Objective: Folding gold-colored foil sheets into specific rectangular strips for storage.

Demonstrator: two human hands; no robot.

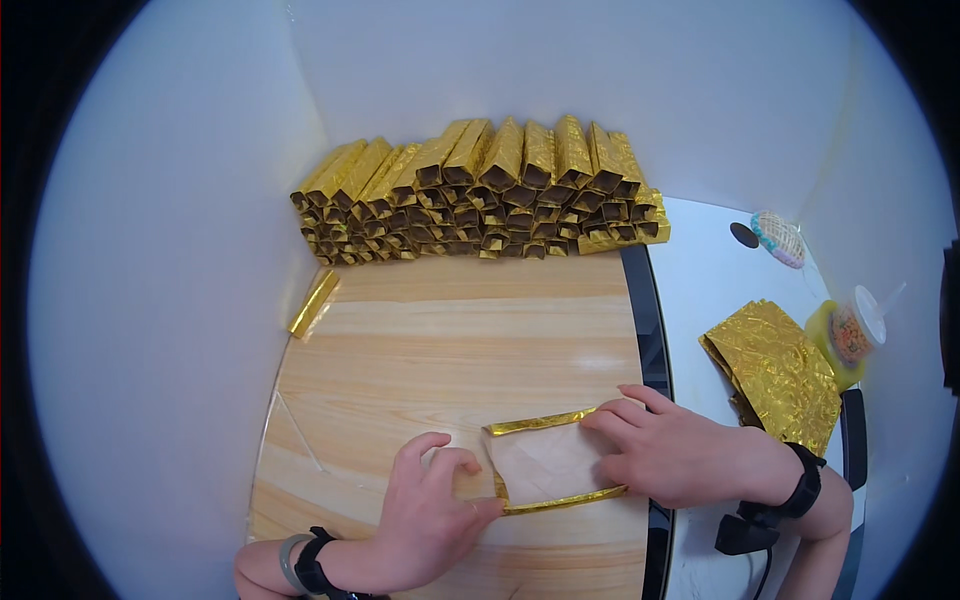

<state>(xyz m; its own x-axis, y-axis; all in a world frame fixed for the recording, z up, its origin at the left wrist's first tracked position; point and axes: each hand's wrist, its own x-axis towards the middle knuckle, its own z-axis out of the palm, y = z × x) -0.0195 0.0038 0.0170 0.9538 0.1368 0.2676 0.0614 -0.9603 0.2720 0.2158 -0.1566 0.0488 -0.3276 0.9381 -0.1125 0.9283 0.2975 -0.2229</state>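
Observation:
A gold foil paper sheet [545, 465] lies near the front of the wooden tabletop, its pale inner side up and its long edges folded inward. My right hand [675, 455] grips its right end, fingers on the far folded edge and thumb side toward the near one. At the sheet's near left corner is my left hand [430, 510]; its thumb tip touches the folded edge while the other fingers stay curled and apart from the thumb, with nothing between them. What lies beneath my right palm is hidden.
Several gold foil tubes [480, 190] are stacked against the back wall, open ends facing me. A single gold strip or tube [315, 303] lies at the left edge. To the right are a stack of gold sheets [775, 370], a lidded cup [855, 325] and a woven oval item [778, 238].

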